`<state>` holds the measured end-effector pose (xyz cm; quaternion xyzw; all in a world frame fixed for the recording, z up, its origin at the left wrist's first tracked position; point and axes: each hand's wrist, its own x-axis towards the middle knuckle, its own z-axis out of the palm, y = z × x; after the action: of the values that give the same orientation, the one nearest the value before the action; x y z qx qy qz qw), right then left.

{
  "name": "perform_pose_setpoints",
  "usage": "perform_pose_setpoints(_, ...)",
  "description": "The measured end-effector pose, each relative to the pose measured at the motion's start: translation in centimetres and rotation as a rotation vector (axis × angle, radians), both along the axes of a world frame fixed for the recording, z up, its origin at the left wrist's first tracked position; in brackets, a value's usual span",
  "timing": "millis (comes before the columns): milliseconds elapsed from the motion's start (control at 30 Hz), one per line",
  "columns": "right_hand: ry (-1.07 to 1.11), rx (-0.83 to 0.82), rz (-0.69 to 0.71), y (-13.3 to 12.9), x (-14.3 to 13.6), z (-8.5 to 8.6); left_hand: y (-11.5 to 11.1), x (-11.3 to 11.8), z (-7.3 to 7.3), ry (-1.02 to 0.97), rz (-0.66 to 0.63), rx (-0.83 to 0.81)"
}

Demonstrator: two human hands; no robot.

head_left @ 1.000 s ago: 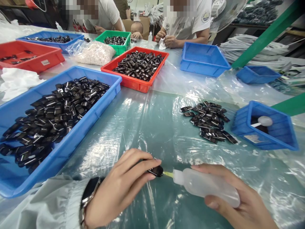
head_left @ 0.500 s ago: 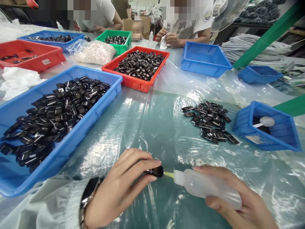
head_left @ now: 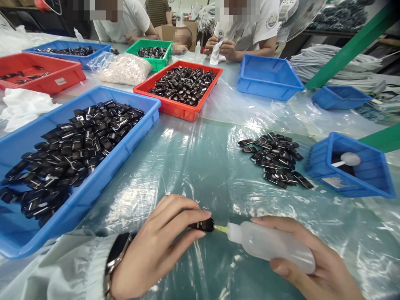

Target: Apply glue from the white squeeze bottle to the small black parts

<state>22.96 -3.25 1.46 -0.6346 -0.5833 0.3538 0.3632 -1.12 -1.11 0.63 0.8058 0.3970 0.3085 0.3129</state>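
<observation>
Between thumb and fingers, my left hand (head_left: 165,237) pinches a small glossy black plastic piece (head_left: 206,225) just above the green table. My right hand (head_left: 315,254) is wrapped round a translucent white squeeze bottle (head_left: 275,243), which lies tilted nearly level. Its thin yellowish nozzle (head_left: 221,228) points left and meets the right end of the black piece. Whether any liquid comes out cannot be seen. Similar black pieces lie in a loose pile (head_left: 276,158) beyond the bottle.
At left stands a long blue tray (head_left: 125,143) heaped with black pieces. Farther back are a red tray (head_left: 178,111) and a green tray (head_left: 162,64), also filled. A small blue bin (head_left: 359,183) sits at right. Two co-workers sit across the table; one handles a white cloth (head_left: 215,53).
My hands have barely moved; the bottle has shifted very slightly left. Across the table, a co-worker's white cloth has shifted in their hands.
</observation>
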Motion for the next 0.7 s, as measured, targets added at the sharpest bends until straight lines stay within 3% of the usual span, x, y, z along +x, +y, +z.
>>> perform_pose_setpoints(367,0.128,-0.149,0.067,0.3,0.6,-0.1,-0.2,0.1,0.1,0.051,0.0,-0.003)
perform_pose_setpoints(567,0.028,0.025,0.181,1.6,1.8,-0.2,0.6,-0.9,-0.8,0.101,0.234,0.098)
perform_pose_setpoints(700,-0.05,0.1,0.167,2.8,2.1,-0.8,1.3,-1.4,-1.4,0.085,0.322,0.162)
